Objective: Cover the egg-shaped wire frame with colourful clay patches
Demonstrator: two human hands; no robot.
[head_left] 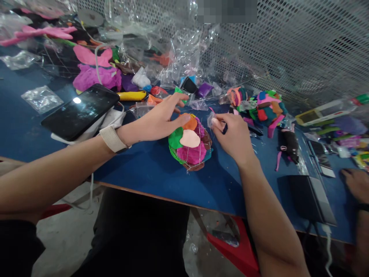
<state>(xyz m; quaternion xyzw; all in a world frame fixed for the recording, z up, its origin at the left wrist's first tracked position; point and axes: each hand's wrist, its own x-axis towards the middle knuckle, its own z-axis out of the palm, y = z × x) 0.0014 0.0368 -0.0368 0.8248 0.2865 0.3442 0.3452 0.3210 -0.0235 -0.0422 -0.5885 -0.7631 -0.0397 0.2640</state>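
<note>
In front of me on the blue table (138, 165) sits a round wire frame covered with clay patches (191, 152) in green, orange, pale pink, magenta and brown. My left hand (165, 117) reaches over its upper left edge, fingers apart, the thumb at the orange patch (189, 122). Whether that thumb presses on the clay I cannot tell. Just right of the frame, my right hand (235, 132) pinches a small clear plastic packet (211, 120) with something pale in it, apart from the frame.
A black phone (80, 111) and a yellow cutter (132, 95) lie to the left. Pink and purple clay (98, 75) and plastic bags crowd the back. To the right are a multicoloured clay piece (269, 105), a black box (309, 198) and another person's hand (356, 184).
</note>
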